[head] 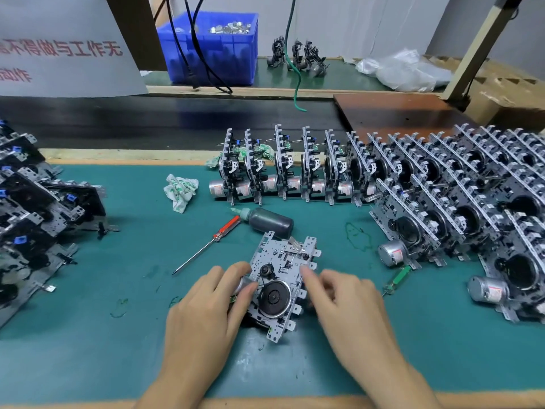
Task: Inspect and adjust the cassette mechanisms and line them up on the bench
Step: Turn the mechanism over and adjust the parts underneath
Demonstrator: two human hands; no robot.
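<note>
Cassette mechanism (280,287): lies flat on the green mat (118,335) between the two hands, black flywheel side up, its tabbed edge toward the right hand.
Left hand (206,311): grips the mechanism's left edge, fingers curled round the silver motor can there, thumb against the plate beside the flywheel.
Right hand (348,302): blurred; forefinger stretched out and touching the mechanism's right side, the other fingers loosely bent. Whether it pinches anything cannot be told.
Lined-up mechanisms (295,169): a row standing on edge, beyond both hands, running off to the right into a dense block of more units (472,208) right of the right hand.
Stacked mechanisms (35,208): piled flat, well to the left of the left hand.
Dark bottle (269,222): lies on its side just beyond the held mechanism, nozzle pointing left.
Red-handled screwdriver (211,242): on the mat beyond the left hand, near the bottle.
Green-handled tool (398,278): just right of the right hand.
Crumpled cloth (180,190): beyond the left hand, near the row's left end.
Blue crate (224,48): far beyond the hands, holding metal parts.
</note>
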